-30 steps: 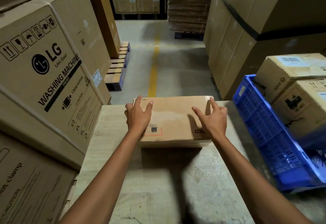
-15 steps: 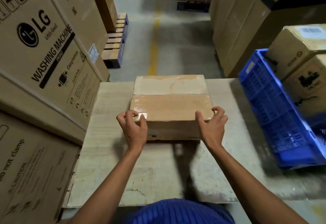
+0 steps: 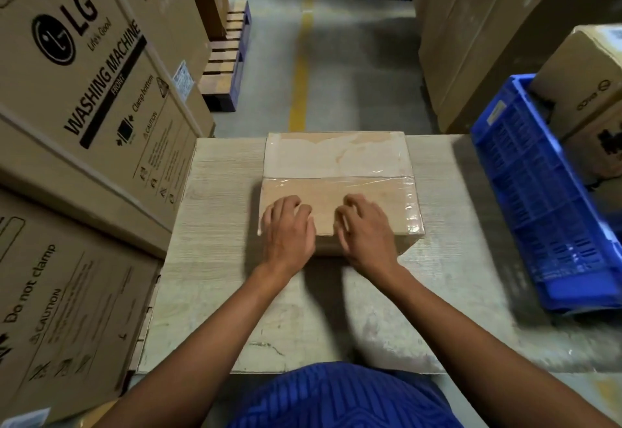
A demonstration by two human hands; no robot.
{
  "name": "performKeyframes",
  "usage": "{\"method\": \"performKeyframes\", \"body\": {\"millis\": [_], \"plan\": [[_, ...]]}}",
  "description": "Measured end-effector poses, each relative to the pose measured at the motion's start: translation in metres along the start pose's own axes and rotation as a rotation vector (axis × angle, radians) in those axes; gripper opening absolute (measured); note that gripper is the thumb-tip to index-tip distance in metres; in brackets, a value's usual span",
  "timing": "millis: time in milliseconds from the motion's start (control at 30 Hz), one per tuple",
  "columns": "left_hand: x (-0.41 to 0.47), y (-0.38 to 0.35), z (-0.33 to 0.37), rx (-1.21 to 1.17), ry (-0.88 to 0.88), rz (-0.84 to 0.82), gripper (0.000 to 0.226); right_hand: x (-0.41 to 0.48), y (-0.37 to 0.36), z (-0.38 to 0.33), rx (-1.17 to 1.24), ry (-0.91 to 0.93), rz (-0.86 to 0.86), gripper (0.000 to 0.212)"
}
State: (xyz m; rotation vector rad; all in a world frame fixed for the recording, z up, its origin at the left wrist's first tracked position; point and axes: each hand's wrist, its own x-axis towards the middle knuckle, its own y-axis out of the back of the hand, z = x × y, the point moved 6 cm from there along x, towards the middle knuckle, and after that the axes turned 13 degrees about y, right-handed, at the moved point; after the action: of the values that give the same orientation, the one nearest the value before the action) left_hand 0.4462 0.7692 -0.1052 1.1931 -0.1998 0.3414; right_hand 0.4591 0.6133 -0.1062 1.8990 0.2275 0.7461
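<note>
Head, box: the cardboard box (image 3: 338, 158) sits on the tabletop (image 3: 215, 259), against its far edge.
Head, fingers: my left hand (image 3: 289, 230) and right hand (image 3: 367, 227) rest bent on its taped lid; gripping or not, I cannot tell.
Head, risk: a forward shove could tip it off that edge.

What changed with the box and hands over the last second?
The cardboard box was turned over: its labelled face went from facing up to being the near side, and the taped top now faces up. The left hand and right hand let go of the near corners and moved inward onto the near flap, fingers bent. The box stays on the table, and the blue crate is unmoved.
</note>
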Motion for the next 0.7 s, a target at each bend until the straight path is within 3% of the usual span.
{"method": "performKeyframes", "body": {"millis": [333, 400, 500, 600, 700], "plan": [[0.035, -0.002, 0.000, 0.005, -0.069, -0.138, 0.013, 0.039, -0.014, -0.006, -0.202, -0.019, -0.150, 0.028], [0.050, -0.012, -0.005, 0.036, -0.030, -0.258, 0.031, 0.050, -0.027, -0.005, -0.144, 0.020, -0.257, 0.037], [0.057, -0.024, -0.009, 0.181, 0.036, -0.426, 0.060, 0.052, -0.044, -0.003, -0.064, 0.013, -0.486, 0.072], [0.058, -0.026, -0.008, 0.282, 0.030, -0.431, 0.059, 0.051, -0.042, -0.001, -0.080, 0.027, -0.516, 0.077], [0.073, -0.020, 0.000, 0.300, 0.003, -0.345, 0.042, 0.071, -0.029, 0.002, -0.130, 0.071, -0.496, 0.068]]}}
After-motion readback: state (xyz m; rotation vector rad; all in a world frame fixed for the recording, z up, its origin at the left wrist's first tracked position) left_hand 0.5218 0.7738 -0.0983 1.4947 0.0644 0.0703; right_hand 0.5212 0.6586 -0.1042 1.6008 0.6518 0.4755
